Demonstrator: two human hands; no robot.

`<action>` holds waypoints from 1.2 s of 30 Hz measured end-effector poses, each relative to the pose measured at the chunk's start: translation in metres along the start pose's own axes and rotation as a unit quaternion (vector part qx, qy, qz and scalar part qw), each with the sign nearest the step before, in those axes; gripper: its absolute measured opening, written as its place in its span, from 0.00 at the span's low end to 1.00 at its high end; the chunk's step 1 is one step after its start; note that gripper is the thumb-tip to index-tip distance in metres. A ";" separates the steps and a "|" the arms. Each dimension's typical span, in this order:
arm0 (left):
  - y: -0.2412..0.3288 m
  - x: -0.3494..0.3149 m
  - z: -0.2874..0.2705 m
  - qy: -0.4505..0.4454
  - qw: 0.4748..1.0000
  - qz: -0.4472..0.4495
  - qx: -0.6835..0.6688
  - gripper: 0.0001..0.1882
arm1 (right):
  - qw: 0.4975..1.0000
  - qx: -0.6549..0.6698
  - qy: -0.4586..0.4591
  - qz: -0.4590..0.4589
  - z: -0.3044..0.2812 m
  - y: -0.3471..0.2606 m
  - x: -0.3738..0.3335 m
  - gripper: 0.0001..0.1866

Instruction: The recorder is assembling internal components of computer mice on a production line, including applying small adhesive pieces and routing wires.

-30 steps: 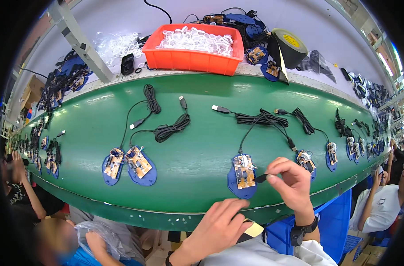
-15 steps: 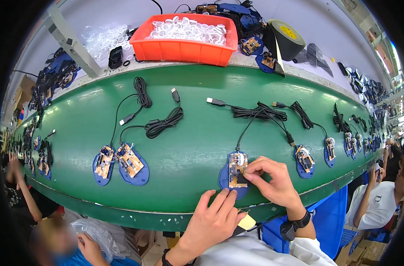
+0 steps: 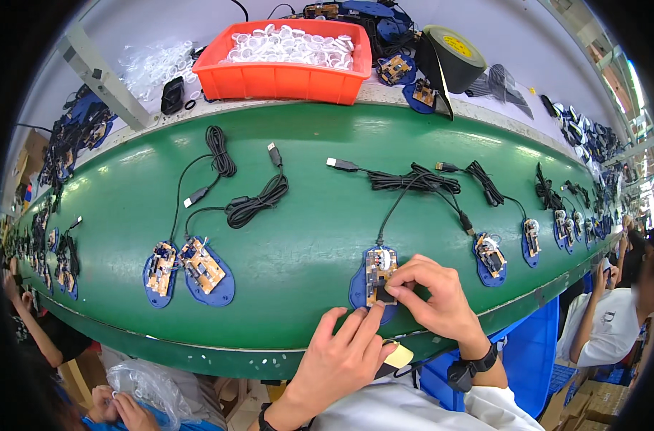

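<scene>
A blue mouse base [image 3: 356, 291] lies on the green bench in front of me, with a tan circuit board [image 3: 374, 267] on it and a white scroll wheel near its far end. My right hand [image 3: 436, 296] is at the board's right side, thumb and index finger pinched together over a dark part. What is between those fingertips is too small to tell. The fingers of my left hand [image 3: 345, 359] are stretched out, their tips at the near end of the base. A black USB cable [image 3: 415, 179] runs from the base and lies coiled beyond it.
Two more mouse bases with boards [image 3: 206, 269] lie to the left, others [image 3: 491, 258] to the right. Behind the bench stands a red bin [image 3: 284, 82] of white rings beside a black tape roll [image 3: 452, 61]. A blue crate [image 3: 531, 359] is below right. Other people sit nearby.
My right fingertips have shifted slightly inward over the board. A fingertip of my left hand has come up to the board's near edge. The whole view has shifted a little.
</scene>
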State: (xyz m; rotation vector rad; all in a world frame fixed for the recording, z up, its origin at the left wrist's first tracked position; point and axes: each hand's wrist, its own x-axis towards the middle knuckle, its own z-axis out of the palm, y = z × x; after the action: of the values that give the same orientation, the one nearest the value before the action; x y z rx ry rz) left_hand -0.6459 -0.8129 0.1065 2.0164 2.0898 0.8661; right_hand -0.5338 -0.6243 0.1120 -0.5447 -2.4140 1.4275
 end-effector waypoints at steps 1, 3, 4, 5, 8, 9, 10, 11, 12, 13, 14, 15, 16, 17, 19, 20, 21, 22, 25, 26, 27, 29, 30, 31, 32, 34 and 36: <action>0.000 0.001 0.000 0.001 1.000 0.001 -0.001 0.17 | 1.000 -0.002 0.001 0.001 0.000 0.000 -0.001 0.07; 0.000 0.003 -0.001 -0.009 1.000 0.006 -0.001 0.17 | 1.000 -0.007 0.008 0.001 0.000 0.000 -0.002 0.07; 0.000 0.004 -0.001 -0.005 1.000 0.007 0.001 0.17 | 1.000 -0.008 0.008 -0.003 0.000 0.001 -0.002 0.07; -0.001 0.005 0.000 -0.015 1.000 0.003 0.005 0.17 | 1.000 -0.020 0.007 -0.009 0.000 0.001 -0.002 0.06; -0.001 0.006 -0.001 -0.024 1.000 -0.004 0.015 0.17 | 0.998 -0.046 0.008 -0.030 0.004 0.002 -0.004 0.07; -0.001 0.006 -0.001 -0.027 0.999 -0.008 0.018 0.17 | 0.997 -0.065 0.021 -0.040 0.005 0.002 -0.005 0.08; -0.001 0.007 -0.001 -0.024 1.000 -0.008 0.018 0.17 | 0.995 -0.084 0.034 -0.051 0.007 0.002 -0.005 0.08; -0.001 0.007 -0.001 -0.029 0.999 -0.007 0.019 0.17 | 0.992 -0.101 0.041 -0.065 0.008 0.002 -0.005 0.09; -0.002 0.007 -0.001 -0.034 0.999 -0.006 0.020 0.17 | 0.992 -0.103 0.040 -0.066 0.011 0.003 -0.007 0.09; -0.003 0.006 -0.001 -0.034 0.999 -0.009 0.019 0.17 | 0.990 -0.114 0.064 -0.059 0.017 0.003 -0.010 0.11; -0.005 0.005 -0.001 -0.035 0.999 -0.009 0.020 0.17 | 0.987 -0.124 0.088 -0.052 0.022 0.002 -0.011 0.12; -0.006 0.004 -0.001 -0.036 0.999 -0.010 0.020 0.17 | 0.987 -0.123 0.085 -0.051 0.024 0.000 -0.010 0.12; -0.007 0.005 -0.001 -0.033 0.999 -0.009 0.019 0.17 | 0.981 -0.159 0.099 -0.050 0.022 -0.003 -0.007 0.13; -0.007 0.005 -0.002 -0.032 0.999 -0.008 0.011 0.16 | 0.973 -0.195 0.113 -0.049 0.021 -0.005 -0.005 0.14; -0.008 0.005 -0.002 -0.030 1.000 -0.008 0.003 0.16 | 0.976 -0.186 0.106 -0.045 0.023 0.000 -0.006 0.20; -0.008 0.004 -0.002 -0.031 0.999 -0.008 0.002 0.16 | 0.979 -0.175 0.099 -0.039 0.024 0.000 -0.005 0.26; -0.008 0.004 -0.003 -0.033 0.999 -0.008 0.000 0.16 | 0.979 -0.176 0.098 -0.040 0.025 -0.001 -0.005 0.26; -0.009 0.003 -0.002 -0.031 0.999 -0.008 0.000 0.16 | 0.980 -0.144 0.135 0.012 0.027 -0.003 -0.007 0.33; -0.010 0.000 -0.001 -0.027 1.000 0.005 -0.001 0.17 | 0.981 -0.120 0.133 0.073 0.027 -0.005 -0.006 0.44; -0.010 -0.001 -0.001 -0.027 1.000 0.006 -0.003 0.17 | 0.984 -0.128 0.095 0.082 0.026 -0.004 -0.007 0.48; -0.010 -0.003 -0.001 -0.028 1.000 0.009 -0.005 0.17 | 0.983 -0.130 0.098 0.083 0.028 -0.005 -0.006 0.48; -0.010 -0.004 0.001 -0.026 1.000 0.010 -0.003 0.17 | 0.980 -0.141 0.109 0.093 0.035 -0.004 -0.001 0.44; -0.010 -0.004 0.002 -0.025 1.000 0.008 0.000 0.17 | 0.979 -0.144 0.112 0.093 0.038 -0.002 0.001 0.44; -0.010 -0.004 0.002 -0.023 1.000 0.008 -0.002 0.17 | 0.979 -0.126 0.127 0.094 0.039 -0.001 0.001 0.43; -0.009 -0.004 0.002 -0.019 1.000 0.007 0.000 0.17 | 0.980 -0.107 0.141 0.096 0.038 -0.001 0.001 0.42; -0.007 -0.003 0.002 -0.013 1.000 0.005 0.002 0.17 | 0.977 -0.114 0.145 0.105 0.034 -0.002 -0.007 0.42; -0.006 -0.003 0.001 -0.014 1.000 0.004 0.005 0.17 | 0.976 -0.117 0.145 0.113 0.034 -0.004 -0.013 0.41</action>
State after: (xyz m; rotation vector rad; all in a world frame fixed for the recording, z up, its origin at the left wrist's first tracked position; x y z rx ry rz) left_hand -0.6508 -0.8147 0.1017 2.0312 2.0772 0.8254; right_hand -0.5372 -0.6580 0.0991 -1.0376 -2.3496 1.0534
